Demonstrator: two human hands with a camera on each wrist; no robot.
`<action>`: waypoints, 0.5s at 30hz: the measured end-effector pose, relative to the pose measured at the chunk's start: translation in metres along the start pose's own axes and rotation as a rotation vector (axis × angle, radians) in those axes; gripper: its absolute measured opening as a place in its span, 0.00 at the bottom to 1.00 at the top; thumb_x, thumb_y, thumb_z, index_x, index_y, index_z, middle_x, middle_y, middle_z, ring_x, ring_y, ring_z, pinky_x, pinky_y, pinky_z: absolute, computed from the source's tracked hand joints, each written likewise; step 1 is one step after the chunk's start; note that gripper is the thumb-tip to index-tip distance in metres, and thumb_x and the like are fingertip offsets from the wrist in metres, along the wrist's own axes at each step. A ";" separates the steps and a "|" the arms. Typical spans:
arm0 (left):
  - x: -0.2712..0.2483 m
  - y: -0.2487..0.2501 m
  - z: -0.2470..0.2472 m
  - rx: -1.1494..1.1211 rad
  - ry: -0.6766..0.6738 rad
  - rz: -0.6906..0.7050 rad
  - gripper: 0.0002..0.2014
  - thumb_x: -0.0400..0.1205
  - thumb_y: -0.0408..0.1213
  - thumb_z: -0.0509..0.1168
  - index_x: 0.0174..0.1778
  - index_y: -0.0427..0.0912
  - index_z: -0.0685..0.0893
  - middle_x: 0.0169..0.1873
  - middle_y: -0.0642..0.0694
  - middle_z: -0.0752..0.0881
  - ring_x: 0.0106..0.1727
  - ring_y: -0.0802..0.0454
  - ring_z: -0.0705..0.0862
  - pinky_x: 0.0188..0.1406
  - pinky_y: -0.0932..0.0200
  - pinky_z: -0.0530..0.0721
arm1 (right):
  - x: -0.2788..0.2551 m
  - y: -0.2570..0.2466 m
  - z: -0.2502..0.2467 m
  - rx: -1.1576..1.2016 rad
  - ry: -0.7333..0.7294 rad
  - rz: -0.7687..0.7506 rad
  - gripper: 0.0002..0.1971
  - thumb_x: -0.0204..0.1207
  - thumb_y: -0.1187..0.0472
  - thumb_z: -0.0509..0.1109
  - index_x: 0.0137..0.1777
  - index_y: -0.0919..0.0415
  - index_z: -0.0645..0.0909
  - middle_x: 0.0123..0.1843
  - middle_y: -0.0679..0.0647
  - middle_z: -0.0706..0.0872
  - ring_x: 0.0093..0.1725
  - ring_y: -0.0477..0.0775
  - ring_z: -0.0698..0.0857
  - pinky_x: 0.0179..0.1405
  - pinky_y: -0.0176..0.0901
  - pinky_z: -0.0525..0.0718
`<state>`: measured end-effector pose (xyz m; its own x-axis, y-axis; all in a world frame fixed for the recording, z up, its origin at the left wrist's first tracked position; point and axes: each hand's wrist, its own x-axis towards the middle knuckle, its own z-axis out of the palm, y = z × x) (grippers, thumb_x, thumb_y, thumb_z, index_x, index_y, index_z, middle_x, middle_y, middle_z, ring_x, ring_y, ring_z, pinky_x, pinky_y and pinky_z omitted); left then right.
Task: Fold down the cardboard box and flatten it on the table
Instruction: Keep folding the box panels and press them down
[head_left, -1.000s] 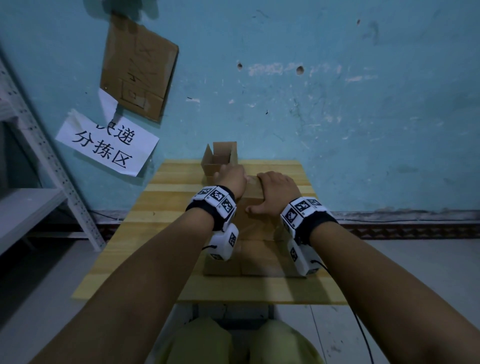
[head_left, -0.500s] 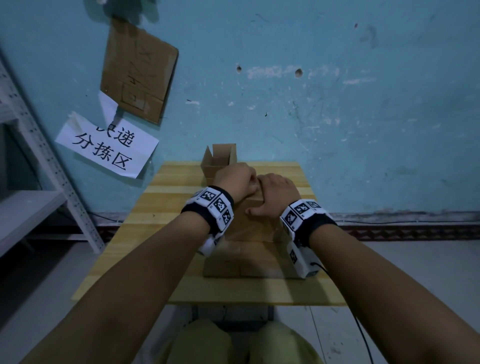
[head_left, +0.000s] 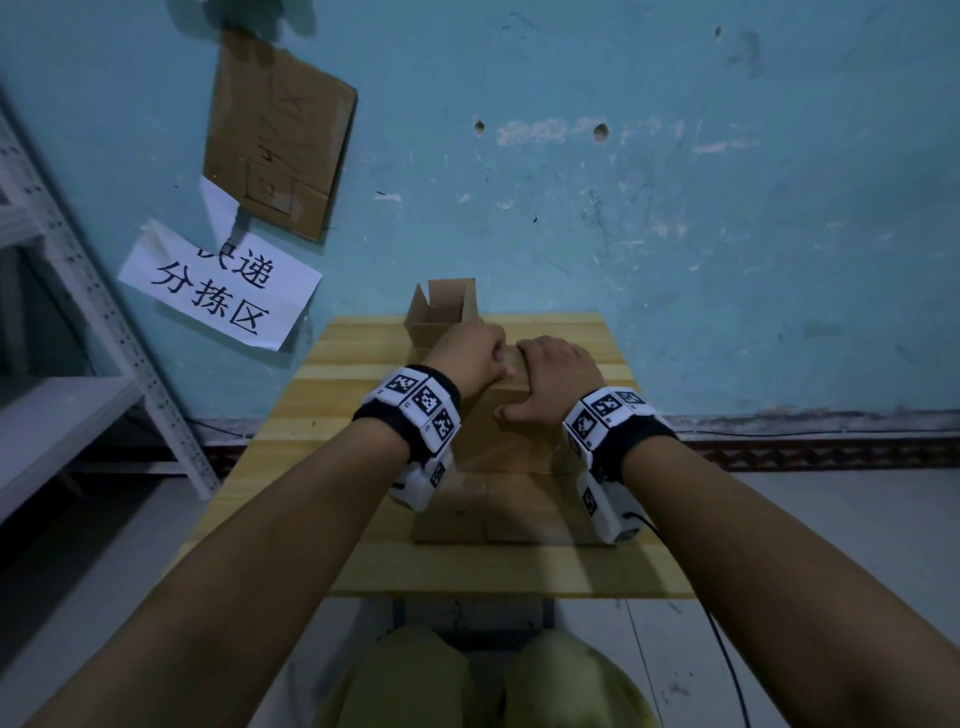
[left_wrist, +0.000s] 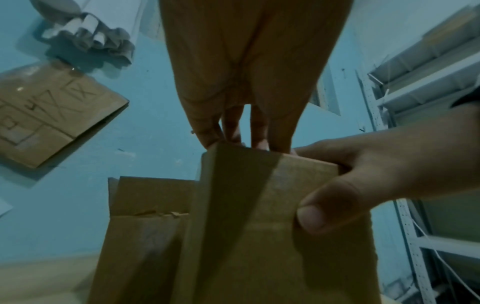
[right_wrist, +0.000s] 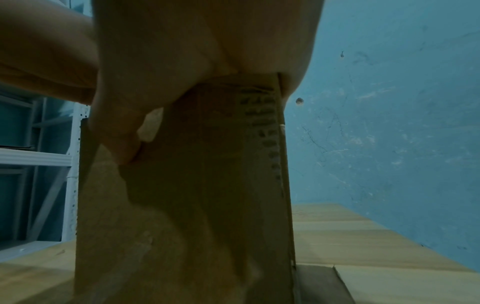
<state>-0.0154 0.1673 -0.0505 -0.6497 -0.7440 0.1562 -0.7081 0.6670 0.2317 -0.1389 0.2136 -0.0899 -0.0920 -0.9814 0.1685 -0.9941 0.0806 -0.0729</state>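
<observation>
1. Cardboard box (head_left: 498, 447) stands mid wooden table (head_left: 363, 561), its near flaps spread flat on the tabletop toward the person.
2. Left hand (head_left: 467, 358) on the box's top far edge, fingers curled over it; gripping.
3. Right hand (head_left: 550, 376) beside it, fingers hooked over the same edge, thumb (left_wrist: 324, 207) pressed on the near face; gripping.
4. Second, smaller open carton (head_left: 444, 312) behind, near the blue wall (head_left: 675, 234).

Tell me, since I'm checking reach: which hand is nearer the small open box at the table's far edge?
Left. The left hand sits just in front of the small open box, overlapping it in the head view. The right hand lies farther right, on the flattened cardboard.
</observation>
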 end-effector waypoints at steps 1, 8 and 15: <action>0.000 0.000 0.000 -0.001 0.006 -0.012 0.09 0.79 0.40 0.67 0.37 0.42 0.75 0.35 0.47 0.76 0.51 0.42 0.82 0.48 0.53 0.78 | 0.000 0.000 0.000 0.002 0.005 0.001 0.44 0.65 0.35 0.70 0.75 0.59 0.63 0.73 0.57 0.72 0.72 0.60 0.71 0.72 0.53 0.66; -0.008 0.007 0.006 0.232 0.057 0.175 0.10 0.84 0.28 0.54 0.58 0.33 0.78 0.52 0.40 0.80 0.58 0.42 0.79 0.55 0.56 0.73 | -0.001 0.000 0.000 -0.003 0.023 0.004 0.42 0.64 0.35 0.71 0.73 0.59 0.65 0.71 0.57 0.73 0.71 0.59 0.72 0.72 0.53 0.66; -0.013 0.001 0.004 0.052 0.086 0.116 0.04 0.85 0.31 0.53 0.51 0.39 0.73 0.50 0.35 0.81 0.54 0.40 0.80 0.47 0.54 0.72 | -0.004 0.000 -0.001 -0.013 0.029 0.003 0.42 0.65 0.35 0.70 0.74 0.59 0.65 0.72 0.58 0.73 0.72 0.60 0.71 0.72 0.52 0.66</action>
<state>-0.0085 0.1781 -0.0564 -0.7035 -0.6611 0.2610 -0.6446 0.7481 0.1575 -0.1383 0.2172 -0.0897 -0.0965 -0.9758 0.1963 -0.9944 0.0861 -0.0609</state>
